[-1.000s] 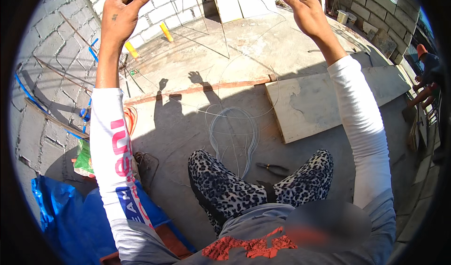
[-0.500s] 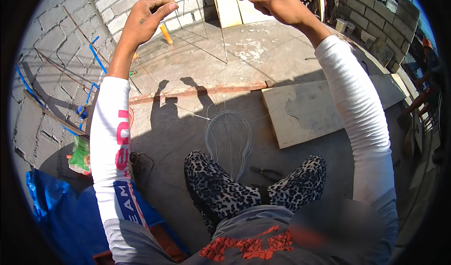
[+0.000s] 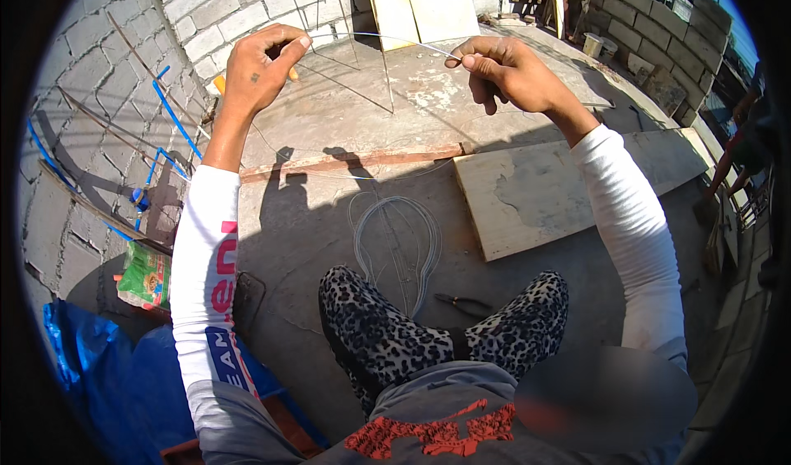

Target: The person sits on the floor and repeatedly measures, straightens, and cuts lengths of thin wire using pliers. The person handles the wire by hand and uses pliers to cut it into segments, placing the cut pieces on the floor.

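Note:
A thin pale wire runs in a slight bow between my raised hands. One end is pinched between the thumb and fingers of my left hand. My right hand grips the other end between thumb and forefinger, its lower fingers loosely curled. A strand also trails down from my left hand toward the ground. On the concrete between my knees lies a loose coil of the same kind of wire. Beside the coil, close to my right knee, rest pliers with dark handles.
A wooden board lies on the right, with pale panels leaning on the far block wall. Blue pipes and thin rods stand along the left wall. A blue tarp and a green bag are near left. Another person's legs show far right.
Both hands have come down and nearer to me, the right one also shifting right. The wire between them now slopes down toward my right hand.

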A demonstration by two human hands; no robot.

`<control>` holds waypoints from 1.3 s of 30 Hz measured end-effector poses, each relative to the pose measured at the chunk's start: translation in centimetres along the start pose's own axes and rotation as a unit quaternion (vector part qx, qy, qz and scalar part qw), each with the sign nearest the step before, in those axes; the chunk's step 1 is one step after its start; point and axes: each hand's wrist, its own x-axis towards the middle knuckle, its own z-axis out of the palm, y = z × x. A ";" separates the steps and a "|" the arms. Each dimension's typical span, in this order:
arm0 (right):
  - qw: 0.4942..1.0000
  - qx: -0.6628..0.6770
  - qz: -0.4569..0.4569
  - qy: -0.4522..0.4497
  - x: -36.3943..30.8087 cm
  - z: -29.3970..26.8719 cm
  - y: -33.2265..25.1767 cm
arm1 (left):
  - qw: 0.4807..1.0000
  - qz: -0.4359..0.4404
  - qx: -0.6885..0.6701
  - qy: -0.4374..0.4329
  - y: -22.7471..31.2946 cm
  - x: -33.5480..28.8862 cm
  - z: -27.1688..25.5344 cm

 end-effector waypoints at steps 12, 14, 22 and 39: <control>0.921 0.369 0.123 0.012 -2.2 14.5 -3.8 | 0.935 -0.081 0.320 0.128 2.4 0.9 2.9; 0.914 0.401 0.048 0.025 -1.6 18.2 -4.6 | 0.935 -0.209 0.259 0.119 2.9 1.4 3.0; 0.856 0.499 0.052 0.125 2.9 29.3 -4.3 | 0.791 -0.463 -0.394 -0.071 3.1 0.8 -1.6; 0.985 0.167 -0.049 0.000 -4.2 32.1 1.5 | 0.816 -0.476 -0.324 0.053 -1.5 -4.3 -3.1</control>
